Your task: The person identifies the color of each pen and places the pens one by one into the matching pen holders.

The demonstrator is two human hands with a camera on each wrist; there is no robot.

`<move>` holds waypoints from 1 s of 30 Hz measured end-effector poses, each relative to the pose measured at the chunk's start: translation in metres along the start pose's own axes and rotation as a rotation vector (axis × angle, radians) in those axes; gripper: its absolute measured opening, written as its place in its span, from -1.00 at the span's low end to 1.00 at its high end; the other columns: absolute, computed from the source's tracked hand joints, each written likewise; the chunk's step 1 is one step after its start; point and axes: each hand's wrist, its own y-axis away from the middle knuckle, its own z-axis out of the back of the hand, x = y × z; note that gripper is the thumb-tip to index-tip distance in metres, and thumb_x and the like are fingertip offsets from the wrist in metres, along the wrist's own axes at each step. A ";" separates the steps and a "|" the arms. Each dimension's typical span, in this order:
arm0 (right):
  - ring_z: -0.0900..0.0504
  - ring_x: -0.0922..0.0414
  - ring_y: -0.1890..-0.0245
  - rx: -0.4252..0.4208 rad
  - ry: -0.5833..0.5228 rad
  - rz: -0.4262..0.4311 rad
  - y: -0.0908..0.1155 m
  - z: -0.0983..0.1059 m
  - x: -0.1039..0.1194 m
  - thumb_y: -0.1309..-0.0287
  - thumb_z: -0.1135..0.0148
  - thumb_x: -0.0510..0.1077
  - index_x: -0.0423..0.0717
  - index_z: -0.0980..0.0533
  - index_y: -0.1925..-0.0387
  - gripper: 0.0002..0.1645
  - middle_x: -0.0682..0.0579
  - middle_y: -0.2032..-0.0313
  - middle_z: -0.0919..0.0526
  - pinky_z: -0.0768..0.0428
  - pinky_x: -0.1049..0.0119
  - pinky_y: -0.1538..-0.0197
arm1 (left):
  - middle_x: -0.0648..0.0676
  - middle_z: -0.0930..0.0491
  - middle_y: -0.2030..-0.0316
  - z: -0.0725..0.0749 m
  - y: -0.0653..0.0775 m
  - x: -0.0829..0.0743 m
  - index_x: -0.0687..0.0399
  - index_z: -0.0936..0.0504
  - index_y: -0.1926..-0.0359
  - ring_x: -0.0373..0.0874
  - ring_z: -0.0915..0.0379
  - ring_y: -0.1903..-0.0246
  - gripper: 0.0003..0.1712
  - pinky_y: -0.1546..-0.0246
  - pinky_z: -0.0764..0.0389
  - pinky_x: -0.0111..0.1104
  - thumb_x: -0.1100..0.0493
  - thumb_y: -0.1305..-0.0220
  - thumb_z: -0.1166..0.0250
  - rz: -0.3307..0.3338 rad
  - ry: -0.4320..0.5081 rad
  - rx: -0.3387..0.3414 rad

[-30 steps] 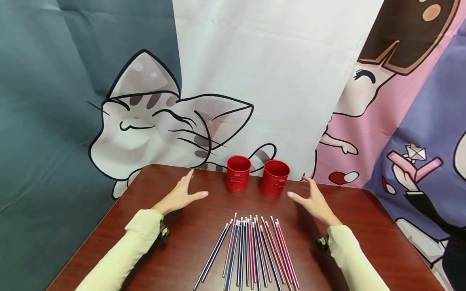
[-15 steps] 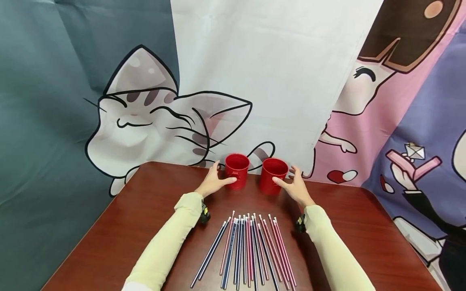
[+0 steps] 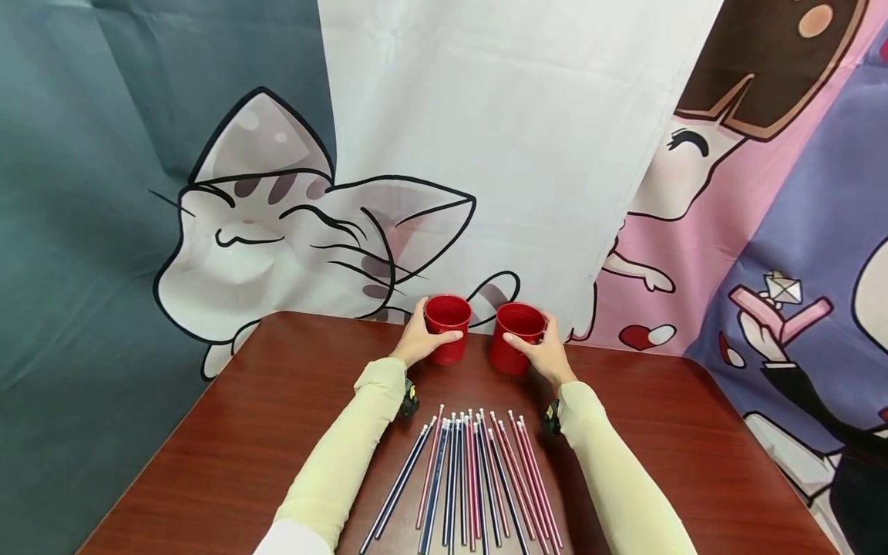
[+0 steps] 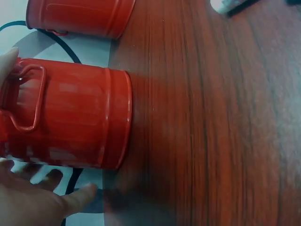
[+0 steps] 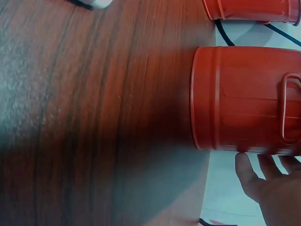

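Two small red metal buckets stand upright side by side near the table's far edge. My left hand (image 3: 418,341) grips the left bucket (image 3: 451,354), thumb across its front and fingers round its outer side. In the left wrist view, the thumb is by the wire handle (image 4: 40,101). My right hand (image 3: 546,353) holds the right bucket (image 3: 508,356) in the same way, thumb in front. The right wrist view has its fingers (image 5: 244,169) at the bucket's side, the thumb out of sight. Nothing shows inside either bucket.
Several pencils (image 3: 474,478), dark blue and pink with white eraser ends, lie fanned out between my forearms, erasers toward the buckets. The brown wooden table (image 3: 229,432) extends to both sides. A cloth backdrop (image 3: 541,154) with cartoon figures hangs right behind the buckets.
Both hands have moved forward and inward from the sides of the table, and their fingers have come round the two buckets. Buckets and pencils have stayed in place.
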 end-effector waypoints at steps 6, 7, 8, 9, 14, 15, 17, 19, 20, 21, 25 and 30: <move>-0.33 -0.01 -0.11 -0.016 0.023 -0.021 -0.001 -0.006 -0.001 0.25 -0.42 0.25 0.03 0.01 -0.31 0.17 -0.06 -0.16 -0.31 -0.45 0.05 -0.09 | -0.01 -0.35 -0.13 0.003 0.002 0.003 -0.10 -0.11 -0.30 -0.08 -0.26 -0.12 0.01 -0.03 -0.45 -0.12 -0.13 0.14 -0.45 0.003 0.003 -0.018; -0.34 -0.02 -0.11 -0.016 0.033 -0.026 0.000 -0.006 -0.001 0.26 -0.42 0.26 0.04 0.01 -0.31 0.17 -0.06 -0.16 -0.31 -0.46 0.05 -0.08 | -0.02 -0.36 -0.13 0.003 0.003 0.004 -0.11 -0.11 -0.30 -0.08 -0.26 -0.11 0.01 -0.03 -0.45 -0.12 -0.13 0.14 -0.45 0.011 -0.005 -0.016; -0.34 -0.01 -0.10 -0.015 0.046 -0.034 0.001 -0.006 -0.002 0.26 -0.42 0.27 0.05 0.01 -0.31 0.17 -0.05 -0.16 -0.32 -0.47 0.05 -0.07 | -0.02 -0.36 -0.13 0.003 0.005 0.004 -0.11 -0.11 -0.30 -0.08 -0.26 -0.11 0.01 -0.02 -0.46 -0.12 -0.13 0.14 -0.45 0.019 -0.009 -0.011; -0.35 -0.01 -0.10 -0.010 0.057 -0.039 0.002 -0.006 -0.003 0.26 -0.42 0.28 0.05 0.01 -0.31 0.18 -0.05 -0.16 -0.32 -0.48 0.06 -0.06 | -0.01 -0.36 -0.13 0.003 0.008 0.005 -0.11 -0.11 -0.31 -0.07 -0.26 -0.12 0.01 -0.02 -0.46 -0.12 -0.13 0.14 -0.45 0.025 -0.011 -0.006; -0.40 0.01 -0.06 -0.010 0.124 -0.017 0.014 -0.002 -0.002 0.26 -0.41 0.29 0.00 -0.04 -0.29 0.16 -0.06 -0.13 -0.37 -0.49 0.09 -0.05 | -0.03 -0.36 -0.13 0.003 0.021 0.005 -0.16 -0.10 -0.31 -0.08 -0.26 -0.11 0.02 0.02 -0.49 -0.13 -0.17 0.14 -0.44 0.035 -0.022 0.006; -0.41 0.01 -0.04 -0.007 0.134 -0.011 0.018 -0.001 0.000 0.28 -0.42 0.29 -0.01 -0.06 -0.27 0.14 -0.06 -0.11 -0.38 -0.50 0.09 -0.04 | -0.03 -0.36 -0.13 0.003 0.024 0.005 -0.17 -0.10 -0.31 -0.08 -0.26 -0.11 0.02 0.02 -0.50 -0.13 -0.17 0.14 -0.44 0.029 -0.023 0.010; -0.42 0.00 -0.02 0.009 0.157 0.003 0.025 0.001 0.002 0.29 -0.42 0.30 -0.04 -0.09 -0.24 0.13 -0.07 -0.09 -0.40 -0.51 0.08 -0.01 | -0.04 -0.36 -0.13 0.003 0.031 0.004 -0.17 -0.10 -0.31 -0.09 -0.26 -0.11 0.01 0.03 -0.50 -0.15 -0.17 0.13 -0.44 0.015 -0.025 0.021; -0.43 0.00 0.00 0.027 0.170 0.009 0.032 0.002 0.005 0.31 -0.43 0.31 -0.05 -0.11 -0.20 0.11 -0.07 -0.06 -0.42 -0.54 0.08 0.02 | -0.04 -0.36 -0.13 0.004 0.038 0.004 -0.16 -0.10 -0.31 -0.10 -0.26 -0.11 0.01 0.03 -0.51 -0.15 -0.16 0.13 -0.44 0.001 -0.025 0.028; -0.43 0.00 0.00 0.037 0.176 0.013 0.036 0.003 0.006 0.32 -0.43 0.32 -0.04 -0.12 -0.19 0.10 -0.06 -0.05 -0.42 -0.55 0.09 0.04 | -0.05 -0.36 -0.13 0.005 0.041 0.004 -0.17 -0.10 -0.31 -0.10 -0.26 -0.11 0.01 0.05 -0.52 -0.16 -0.16 0.13 -0.44 -0.001 -0.025 0.029; -0.44 0.01 0.01 0.046 0.177 0.015 0.040 0.003 0.006 0.32 -0.43 0.32 -0.04 -0.12 -0.18 0.09 -0.05 -0.04 -0.42 -0.56 0.09 0.05 | -0.05 -0.36 -0.13 0.006 0.045 0.004 -0.17 -0.10 -0.31 -0.10 -0.26 -0.11 0.01 0.06 -0.53 -0.16 -0.15 0.14 -0.45 -0.004 -0.020 0.032; -0.45 0.02 0.04 0.057 0.178 0.029 0.055 0.005 0.009 0.32 -0.43 0.31 -0.01 -0.13 -0.17 0.07 -0.03 -0.03 -0.43 -0.58 0.14 0.11 | -0.09 -0.35 -0.13 0.010 0.057 0.003 -0.20 -0.10 -0.31 -0.12 -0.25 -0.10 0.01 0.08 -0.54 -0.16 -0.12 0.14 -0.46 -0.002 -0.009 0.043; -0.45 0.03 0.05 0.059 0.170 0.027 0.072 0.008 0.011 0.33 -0.45 0.28 0.03 -0.14 -0.17 0.05 0.01 -0.03 -0.43 -0.60 0.17 0.15 | -0.05 -0.35 -0.14 0.015 0.074 -0.008 -0.16 -0.08 -0.32 -0.09 -0.24 -0.13 -0.01 0.06 -0.53 -0.17 -0.06 0.09 -0.44 0.001 -0.011 0.077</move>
